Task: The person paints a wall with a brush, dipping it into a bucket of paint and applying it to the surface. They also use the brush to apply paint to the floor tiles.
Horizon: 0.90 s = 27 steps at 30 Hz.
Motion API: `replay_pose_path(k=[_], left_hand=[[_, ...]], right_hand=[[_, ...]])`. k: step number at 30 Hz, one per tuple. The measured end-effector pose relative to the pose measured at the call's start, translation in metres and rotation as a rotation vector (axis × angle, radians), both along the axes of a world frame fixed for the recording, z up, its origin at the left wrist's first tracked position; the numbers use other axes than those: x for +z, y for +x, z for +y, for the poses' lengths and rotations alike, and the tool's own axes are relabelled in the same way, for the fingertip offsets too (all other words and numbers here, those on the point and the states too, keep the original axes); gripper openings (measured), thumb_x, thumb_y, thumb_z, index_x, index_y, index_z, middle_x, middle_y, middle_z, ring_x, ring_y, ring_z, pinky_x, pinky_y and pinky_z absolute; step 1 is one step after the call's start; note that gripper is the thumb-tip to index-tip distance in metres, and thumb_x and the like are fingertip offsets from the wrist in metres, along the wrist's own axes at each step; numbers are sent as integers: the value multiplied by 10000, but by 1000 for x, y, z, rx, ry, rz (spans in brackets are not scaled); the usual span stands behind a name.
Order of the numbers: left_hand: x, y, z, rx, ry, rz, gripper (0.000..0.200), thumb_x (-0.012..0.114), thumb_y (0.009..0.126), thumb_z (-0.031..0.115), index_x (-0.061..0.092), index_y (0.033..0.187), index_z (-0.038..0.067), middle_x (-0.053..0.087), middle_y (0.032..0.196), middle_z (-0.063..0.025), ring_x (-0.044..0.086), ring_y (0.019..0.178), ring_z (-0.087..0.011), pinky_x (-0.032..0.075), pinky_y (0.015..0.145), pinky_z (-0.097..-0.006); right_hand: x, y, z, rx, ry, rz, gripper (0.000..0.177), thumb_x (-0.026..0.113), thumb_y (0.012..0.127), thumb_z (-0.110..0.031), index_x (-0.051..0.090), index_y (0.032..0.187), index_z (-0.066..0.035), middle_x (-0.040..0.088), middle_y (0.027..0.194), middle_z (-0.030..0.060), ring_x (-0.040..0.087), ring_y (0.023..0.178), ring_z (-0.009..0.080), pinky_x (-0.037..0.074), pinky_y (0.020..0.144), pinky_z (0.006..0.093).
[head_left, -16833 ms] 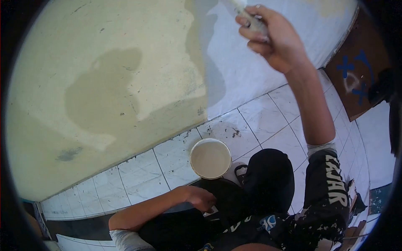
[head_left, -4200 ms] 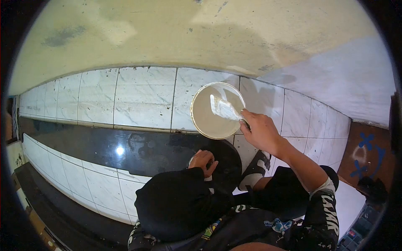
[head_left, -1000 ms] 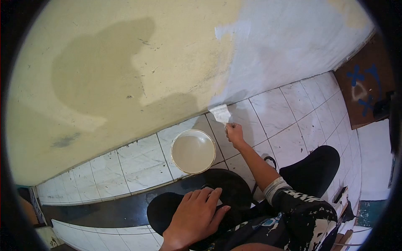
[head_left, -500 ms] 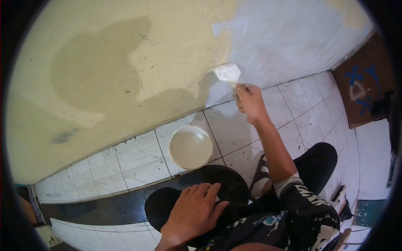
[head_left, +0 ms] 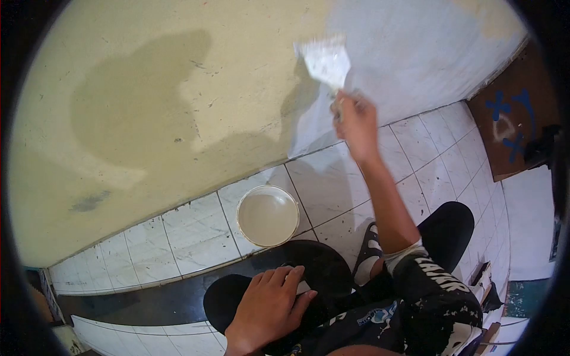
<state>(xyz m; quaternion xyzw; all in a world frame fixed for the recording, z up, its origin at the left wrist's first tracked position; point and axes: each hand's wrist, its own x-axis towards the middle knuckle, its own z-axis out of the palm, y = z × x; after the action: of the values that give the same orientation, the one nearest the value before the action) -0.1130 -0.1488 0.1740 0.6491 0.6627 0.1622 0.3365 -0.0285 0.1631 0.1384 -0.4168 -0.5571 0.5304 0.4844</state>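
A wide paintbrush (head_left: 328,61) with white paint on it is gripped by its handle in my right hand (head_left: 356,121), its bristles up against the wall where yellow meets pale paint. My left hand (head_left: 270,305) rests on my bent knee, fingers lying flat and slightly apart, holding nothing. Between the wall and my knee, a round bucket (head_left: 268,216) of whitish paint stands on the tiles. The yellow wall (head_left: 249,65) carries my shadow, and the pale painted area (head_left: 404,53) lies to its right.
White floor tiles (head_left: 196,228) run along the wall, crossed by a dark strip (head_left: 136,305) near my knee. A brown board (head_left: 504,118) with blue marks stands at the right. My sandalled foot (head_left: 369,255) is right of the bucket.
My right hand has moved up the wall with the brush. My left hand stays on my knee, and the view has shifted slightly.
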Motion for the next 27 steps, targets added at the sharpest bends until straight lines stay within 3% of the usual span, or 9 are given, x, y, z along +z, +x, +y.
replay_pose_path(k=[4, 7, 11, 15, 18, 21, 27], left_hand=[[-2, 1, 0, 3, -2, 7, 467, 622, 952, 336, 568, 1259, -12, 631, 1179, -206, 611, 1097, -357, 463, 962, -440], [0, 3, 0, -8, 0, 37, 472, 622, 952, 338, 565, 1264, -12, 630, 1181, -208, 610, 1102, -356, 464, 963, -438], [0, 4, 0, -13, 0, 23, 474, 621, 952, 341, 566, 1265, -11, 633, 1168, -205, 619, 1081, -361, 472, 948, -439], [0, 4, 2, -26, -12, 15, 472, 614, 954, 344, 568, 1260, -13, 637, 1137, -200, 628, 1046, -365, 483, 916, -440], [0, 4, 1, -25, 39, 23, 474, 608, 955, 346, 566, 1258, -16, 641, 1109, -203, 630, 1036, -367, 488, 901, -439], [4, 1, 4, -32, -32, -26, 468, 604, 965, 340, 556, 1281, -2, 642, 1114, -218, 620, 1046, -386, 482, 930, -452], [-5, -6, -1, -21, 43, -43, 484, 592, 964, 359, 564, 1261, -21, 657, 1071, -222, 641, 1020, -378, 491, 907, -460]], right_hand=[[-113, -10, -15, 5, -96, 23, 281, 542, 1008, -261, 568, 818, -55, 508, 648, -13, 427, 466, 62, 306, 388, 241], [-200, -1, -19, 16, -187, -153, 291, 548, 1002, -248, 541, 774, -68, 492, 622, -9, 432, 461, 83, 326, 391, 266], [-246, 22, -31, 42, -467, -252, 265, 538, 997, -220, 545, 782, -66, 502, 630, 8, 453, 476, 96, 327, 394, 277], [-209, 22, -17, 70, -521, -129, 233, 528, 997, -205, 549, 817, -58, 516, 673, 19, 429, 486, 82, 292, 390, 263], [-120, 22, -4, 150, -514, -48, 210, 536, 992, -177, 524, 854, -20, 498, 680, 26, 414, 479, 92, 311, 382, 274], [-27, 24, -15, 220, -420, -28, 181, 540, 998, -188, 558, 891, -42, 522, 738, 8, 344, 486, 37, 226, 383, 226], [129, 19, -32, 232, -108, 49, 177, 542, 984, -147, 552, 874, -9, 488, 692, 7, 349, 484, 41, 221, 379, 221]])
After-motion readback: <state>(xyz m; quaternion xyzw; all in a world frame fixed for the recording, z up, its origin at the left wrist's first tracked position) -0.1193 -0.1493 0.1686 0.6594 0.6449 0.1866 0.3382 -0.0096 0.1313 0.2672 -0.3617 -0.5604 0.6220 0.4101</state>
